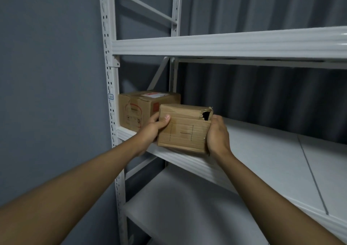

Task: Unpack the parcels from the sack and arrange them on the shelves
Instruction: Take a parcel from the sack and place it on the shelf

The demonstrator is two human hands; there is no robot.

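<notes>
The left hand (156, 127) and right hand (217, 133) clasp one torn cardboard parcel (185, 128) between them, thumbs curled over its edges, holding it at the front lip of the middle shelf (262, 150). A second parcel (142, 109) sits behind it in the shelf's left corner. Two parcels show in all.

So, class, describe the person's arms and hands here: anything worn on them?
Both forearms are bare as far as the view reaches: no sleeves show. The left hand and right hand wear no gloves, and no watch, bracelet or ring is visible.
</notes>
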